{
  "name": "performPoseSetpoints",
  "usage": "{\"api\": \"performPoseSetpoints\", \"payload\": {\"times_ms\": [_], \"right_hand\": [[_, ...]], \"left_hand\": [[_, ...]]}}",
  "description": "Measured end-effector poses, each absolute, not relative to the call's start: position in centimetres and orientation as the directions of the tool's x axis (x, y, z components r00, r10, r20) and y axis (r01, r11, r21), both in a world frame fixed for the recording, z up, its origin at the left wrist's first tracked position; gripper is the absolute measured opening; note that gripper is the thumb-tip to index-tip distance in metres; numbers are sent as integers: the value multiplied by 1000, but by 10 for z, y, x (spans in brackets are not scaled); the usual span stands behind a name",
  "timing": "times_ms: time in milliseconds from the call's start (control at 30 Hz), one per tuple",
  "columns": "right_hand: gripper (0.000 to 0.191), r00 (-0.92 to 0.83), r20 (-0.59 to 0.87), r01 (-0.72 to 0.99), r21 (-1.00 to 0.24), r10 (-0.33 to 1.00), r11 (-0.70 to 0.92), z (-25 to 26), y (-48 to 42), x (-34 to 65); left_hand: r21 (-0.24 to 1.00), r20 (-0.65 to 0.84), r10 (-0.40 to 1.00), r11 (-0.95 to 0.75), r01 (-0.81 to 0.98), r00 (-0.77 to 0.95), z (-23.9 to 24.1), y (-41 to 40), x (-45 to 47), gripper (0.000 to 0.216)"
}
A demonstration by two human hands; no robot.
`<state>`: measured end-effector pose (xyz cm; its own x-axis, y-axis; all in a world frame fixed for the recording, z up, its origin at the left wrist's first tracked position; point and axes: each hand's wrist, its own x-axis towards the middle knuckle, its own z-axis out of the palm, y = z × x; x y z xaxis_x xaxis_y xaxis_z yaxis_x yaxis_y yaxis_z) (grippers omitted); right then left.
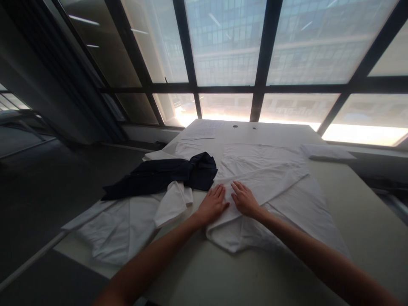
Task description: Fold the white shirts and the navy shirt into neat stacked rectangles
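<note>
A white cloth garment [283, 187] lies spread on the table, with a long fold running across it and a bunched near edge. My left hand [213, 205] rests flat on its left edge, fingers stretched forward and thumb out. Just beside it, my right hand [243, 199] lies on the same cloth with the fingers extended. Neither hand grips anything. A dark navy garment [162, 172] lies to the left of my left hand. Under and around it are more white garments [124, 225], one with a sleeve-like piece [174, 203] reaching toward my left forearm.
The pale table [369, 212] extends toward large dark-framed windows [229, 46]. Sheets of paper [199, 131] lie at its far left, with a small dark round object [235, 126] nearby. A folded white cloth [327, 152] sits at the right edge. Left of the table is dark floor [63, 182].
</note>
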<state>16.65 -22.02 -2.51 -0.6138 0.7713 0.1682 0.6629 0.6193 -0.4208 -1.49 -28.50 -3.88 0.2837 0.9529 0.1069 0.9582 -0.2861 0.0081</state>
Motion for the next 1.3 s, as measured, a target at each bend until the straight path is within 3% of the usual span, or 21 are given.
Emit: {"api": "performPoseSetpoints", "payload": {"times_ms": [167, 367, 533, 633, 767, 900, 1000, 1067, 1167, 1300], "right_hand": [[61, -696, 90, 683, -226, 713, 695, -55, -204, 181], [57, -719, 112, 654, -226, 686, 722, -48, -205, 173], [58, -947, 146, 230, -307, 285, 923, -34, -201, 138], [58, -970, 146, 139, -313, 193, 939, -33, -187, 117], [60, -961, 168, 168, -278, 221, 946, -37, -168, 101], [65, -916, 223, 269, -282, 335, 921, -41, -166, 97], [63, -854, 296, 345, -295, 428, 891, -41, -166, 98], [58, -798, 345, 399, -313, 495, 862, -41, -163, 102], [55, -707, 354, 509, -347, 612, 788, -38, -158, 115], [55, -635, 291, 632, -337, 716, 697, -37, -167, 150]], "left_hand": [[-11, 94, 960, -262, 965, 262, -41, -308, -27, 63], [101, 36, 776, -630, 770, 630, -37, -337, -16, 68], [194, 48, 757, -647, 738, 651, -19, -344, -13, 73], [229, 25, 763, -634, 739, 646, -18, -345, -12, 76], [284, -18, 742, -639, 715, 670, -25, -358, -8, 81], [376, -40, 711, -640, 670, 702, -15, -375, -4, 87], [513, -44, 661, -629, 585, 749, 7, -368, -5, 64], [561, 6, 735, -564, 606, 678, 17, -348, -8, 50], [449, 138, 896, -436, 780, 422, 9, -308, -12, 49], [175, 111, 919, -392, 903, 378, -29, -274, -17, 55]]}}
